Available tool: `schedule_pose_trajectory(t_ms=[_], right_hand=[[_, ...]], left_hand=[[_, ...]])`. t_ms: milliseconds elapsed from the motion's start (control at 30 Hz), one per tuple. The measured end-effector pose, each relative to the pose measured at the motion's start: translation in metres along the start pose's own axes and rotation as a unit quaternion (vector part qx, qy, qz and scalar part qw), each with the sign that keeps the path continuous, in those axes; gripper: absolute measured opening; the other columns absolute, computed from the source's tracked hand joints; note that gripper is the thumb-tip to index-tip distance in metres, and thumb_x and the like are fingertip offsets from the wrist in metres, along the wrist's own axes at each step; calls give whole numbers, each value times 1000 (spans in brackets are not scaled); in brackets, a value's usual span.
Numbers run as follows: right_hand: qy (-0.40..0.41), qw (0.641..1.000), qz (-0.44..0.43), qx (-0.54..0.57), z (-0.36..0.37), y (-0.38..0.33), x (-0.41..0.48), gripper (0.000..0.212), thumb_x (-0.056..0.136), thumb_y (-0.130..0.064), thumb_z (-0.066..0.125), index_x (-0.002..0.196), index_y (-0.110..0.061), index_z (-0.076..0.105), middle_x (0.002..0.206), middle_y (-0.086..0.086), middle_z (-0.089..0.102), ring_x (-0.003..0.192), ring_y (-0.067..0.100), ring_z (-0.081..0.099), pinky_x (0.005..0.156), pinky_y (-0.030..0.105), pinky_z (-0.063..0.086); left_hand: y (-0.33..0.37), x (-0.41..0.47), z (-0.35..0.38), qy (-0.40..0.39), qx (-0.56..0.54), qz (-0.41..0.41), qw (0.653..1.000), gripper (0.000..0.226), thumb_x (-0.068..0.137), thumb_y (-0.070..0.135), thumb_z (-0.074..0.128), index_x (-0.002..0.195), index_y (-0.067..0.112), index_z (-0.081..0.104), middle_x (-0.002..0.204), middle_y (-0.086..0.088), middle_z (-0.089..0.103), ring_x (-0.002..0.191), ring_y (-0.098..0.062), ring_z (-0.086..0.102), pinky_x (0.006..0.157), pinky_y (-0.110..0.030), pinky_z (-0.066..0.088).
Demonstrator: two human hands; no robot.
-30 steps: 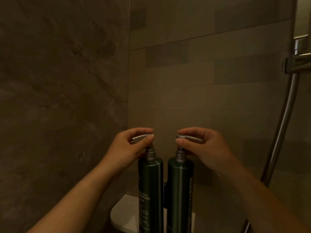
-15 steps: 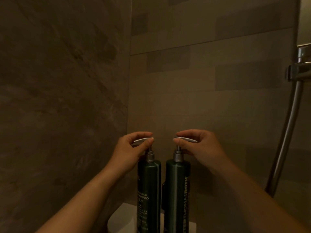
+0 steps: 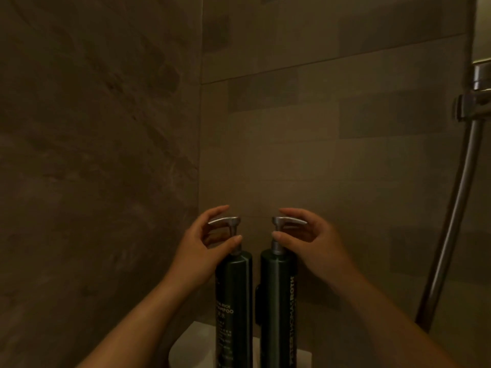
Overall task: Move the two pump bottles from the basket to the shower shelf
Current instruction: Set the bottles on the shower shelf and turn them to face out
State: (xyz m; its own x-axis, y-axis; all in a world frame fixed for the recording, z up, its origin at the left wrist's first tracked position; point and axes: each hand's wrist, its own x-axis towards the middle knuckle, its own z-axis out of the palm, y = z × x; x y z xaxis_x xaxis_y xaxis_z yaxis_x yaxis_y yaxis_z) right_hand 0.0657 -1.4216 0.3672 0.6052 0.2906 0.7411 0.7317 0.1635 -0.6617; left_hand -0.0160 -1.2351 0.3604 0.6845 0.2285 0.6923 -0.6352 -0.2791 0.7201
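The left hand (image 3: 202, 245) is cupped loosely around the pump head of the left bottle (image 3: 233, 301), fingers spread above the silver spout and the thumb just touching the collar below it; it looks slack, not clamped. The right hand (image 3: 308, 243) mirrors it on the right bottle (image 3: 277, 304), fingers arched over the spout, thumb tip by the neck, the grip equally loose and part-open. Both dark green bottles stand upright and close side by side, nearly touching, on the white shower shelf (image 3: 186, 346) in the corner where the two tiled walls meet; their bases lie below the edge of view, so how squarely they sit cannot be told. The spouts point outward, away from each other. No basket is in sight. The placing seems all but done, and what is left is the release. To do that well, lift the fingers straight up and off the spouts without dragging them sideways, since tall narrow bottles tip easily and one would knock the other. Draw the right arm back clear of the shower hose (image 3: 451, 221) hanging to the right.
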Motion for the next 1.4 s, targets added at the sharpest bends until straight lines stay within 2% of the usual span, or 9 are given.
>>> schedule_pose_trajectory(t_ms=[200,333,400,500,633,733,900,1200,1400], right_hand=[[9,998,5,67,-2,13,-12,51,62,-3,77,103,-26,60,94,-1,72,87,9,68,74,17,53],[3,999,24,42,-5,21,-29,63,47,-37,79,106,-28,60,105,-4,70,98,7,65,82,22,52],[-2,999,27,30,-4,27,-41,59,46,-43,77,103,-34,63,105,-13,70,100,2,63,82,18,52],[-10,998,47,47,1,36,-53,55,48,-36,78,101,-40,64,104,-22,68,100,-2,61,74,11,51],[-19,997,54,42,7,41,-62,64,57,-20,80,112,-42,57,106,-29,64,101,-6,60,74,11,50],[-21,998,47,26,8,43,-65,66,64,-6,78,113,-43,53,104,-37,60,101,-9,58,72,9,49],[-13,999,38,2,10,45,-59,63,65,-7,78,113,-42,55,103,-32,63,100,-9,58,73,8,48],[9,999,29,-17,17,60,-56,69,66,-18,79,114,-56,48,110,-41,55,105,-10,55,75,12,51],[-18,998,53,-7,14,69,-63,84,68,-16,79,123,-62,36,117,-28,52,103,-19,50,71,5,47]], left_hand=[[-14,-12,-4,16,-11,-14,1000,50,72,2,69,115,23,54,107,0,65,91,-2,66,73,-15,53],[-26,-30,-10,25,-4,-37,999,54,60,29,72,111,36,56,109,11,65,100,0,62,74,-15,51],[-31,-40,-9,25,-3,-46,999,53,54,37,73,105,41,58,105,18,67,100,4,60,73,-12,50],[-38,-51,-3,21,5,-53,998,54,55,34,75,105,44,58,106,22,65,100,7,59,67,-8,50],[-45,-59,5,26,17,-41,999,63,66,17,75,116,45,49,117,20,57,107,5,55,79,-10,46],[-45,-60,6,28,22,-40,999,65,67,18,75,118,46,47,117,21,55,106,7,53,81,-10,43],[-49,-54,7,29,28,-40,998,61,70,18,75,117,45,49,119,17,55,110,-2,53,88,-20,44],[-55,-49,7,51,26,-35,998,62,71,13,72,111,52,44,113,27,46,99,5,47,78,-19,42],[-69,-65,5,26,27,-67,997,78,61,25,75,115,63,34,114,27,46,103,5,49,69,-13,44]])
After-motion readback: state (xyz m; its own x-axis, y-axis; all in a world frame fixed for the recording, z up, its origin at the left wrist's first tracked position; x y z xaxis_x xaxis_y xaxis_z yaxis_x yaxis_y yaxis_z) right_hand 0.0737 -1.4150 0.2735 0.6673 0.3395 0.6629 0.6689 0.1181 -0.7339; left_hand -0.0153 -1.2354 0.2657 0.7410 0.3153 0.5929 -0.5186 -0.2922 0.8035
